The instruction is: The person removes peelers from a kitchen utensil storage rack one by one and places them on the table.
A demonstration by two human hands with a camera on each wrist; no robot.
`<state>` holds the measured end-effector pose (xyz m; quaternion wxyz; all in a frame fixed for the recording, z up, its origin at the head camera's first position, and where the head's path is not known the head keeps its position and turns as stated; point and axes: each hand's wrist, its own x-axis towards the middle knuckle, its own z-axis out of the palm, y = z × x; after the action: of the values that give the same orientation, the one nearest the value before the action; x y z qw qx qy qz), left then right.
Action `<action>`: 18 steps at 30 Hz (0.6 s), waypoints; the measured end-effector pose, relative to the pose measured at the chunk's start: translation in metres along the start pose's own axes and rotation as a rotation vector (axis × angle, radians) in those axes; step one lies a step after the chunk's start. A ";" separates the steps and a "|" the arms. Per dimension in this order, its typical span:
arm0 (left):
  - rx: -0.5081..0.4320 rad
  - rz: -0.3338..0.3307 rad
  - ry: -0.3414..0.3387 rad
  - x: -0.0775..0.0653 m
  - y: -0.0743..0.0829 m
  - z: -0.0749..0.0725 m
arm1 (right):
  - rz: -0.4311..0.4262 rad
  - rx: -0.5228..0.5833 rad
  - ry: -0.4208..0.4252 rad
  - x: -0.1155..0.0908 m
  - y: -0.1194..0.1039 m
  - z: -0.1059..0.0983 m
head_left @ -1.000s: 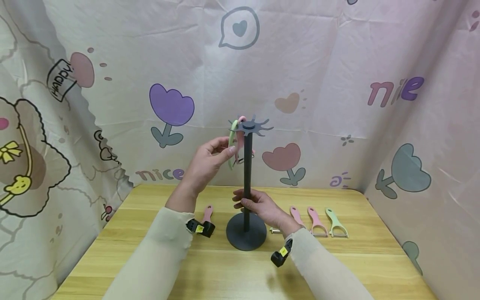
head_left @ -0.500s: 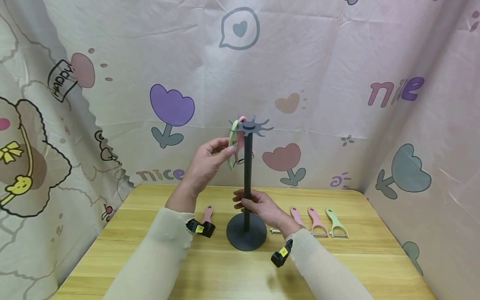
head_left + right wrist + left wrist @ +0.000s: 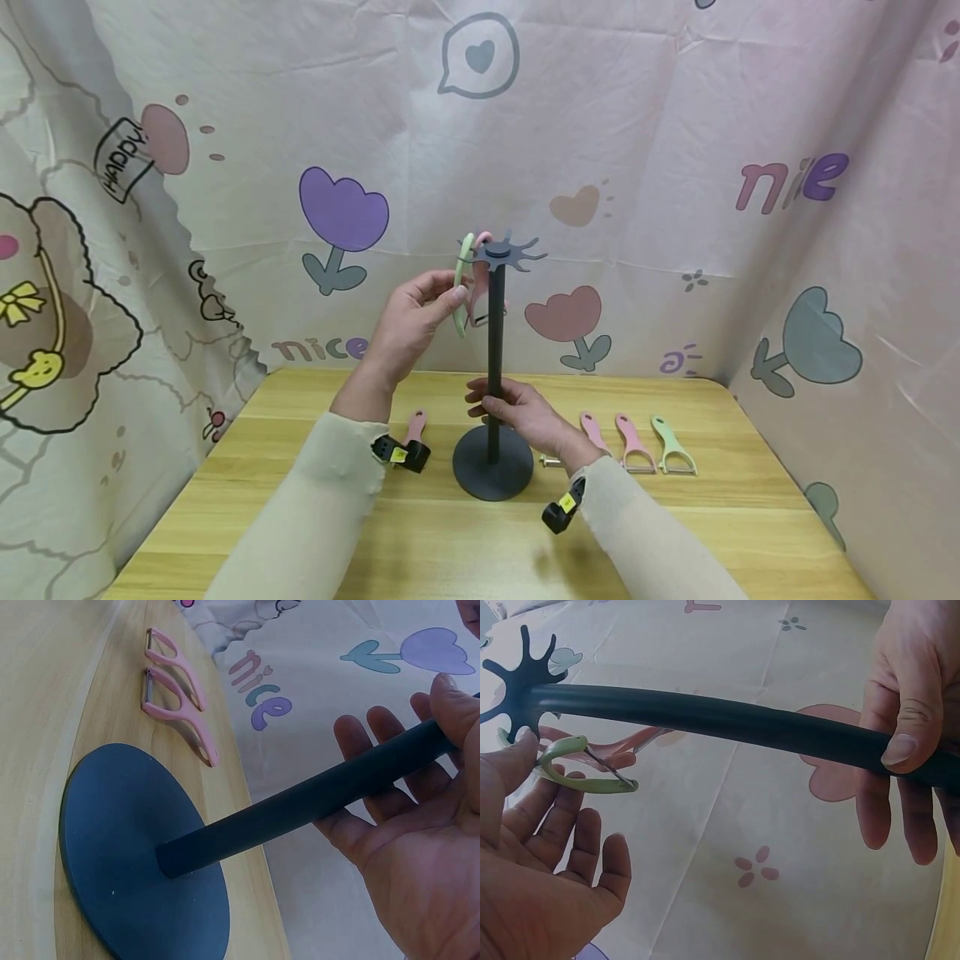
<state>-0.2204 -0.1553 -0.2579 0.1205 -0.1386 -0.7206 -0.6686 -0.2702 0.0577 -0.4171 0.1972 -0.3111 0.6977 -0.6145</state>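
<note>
My left hand (image 3: 408, 325) pinches a green peeler (image 3: 462, 271) between thumb and fingers at the top left of a dark metal stand (image 3: 496, 333). The peeler's handle end is at a prong of the stand's hook ring; I cannot tell whether its hole is around the prong. Right beside it a pink peeler (image 3: 482, 283) hangs from the ring. Lower down, my right hand (image 3: 527, 412) holds the stand's pole, thumb in front and fingers behind. In the left wrist view the green peeler's blade end (image 3: 592, 780) points away from the palm.
On the wooden table (image 3: 247, 500), a pink peeler (image 3: 417, 427) lies left of the stand's round base (image 3: 472, 471), partly hidden by the left wrist camera. Several more lie to the right, including a pink peeler (image 3: 628, 435) and a green peeler (image 3: 664, 433). A patterned cloth surrounds the table.
Over the last half second the left hand and the green peeler have shifted slightly up and left. My right hand and the stand stay in place.
</note>
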 end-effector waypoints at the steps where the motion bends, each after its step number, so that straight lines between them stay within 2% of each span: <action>1: 0.002 0.001 0.000 0.000 0.000 0.000 | 0.001 -0.002 0.000 0.000 0.000 0.000; 14: 0.023 0.016 0.055 0.001 0.002 -0.001 | 0.004 -0.011 0.009 0.001 0.001 0.000; 18: 0.002 0.026 0.068 0.001 0.001 -0.002 | 0.005 -0.008 0.011 0.002 0.001 0.000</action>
<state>-0.2214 -0.1572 -0.2563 0.1537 -0.1251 -0.7150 -0.6704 -0.2718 0.0566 -0.4183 0.1933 -0.3067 0.7020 -0.6130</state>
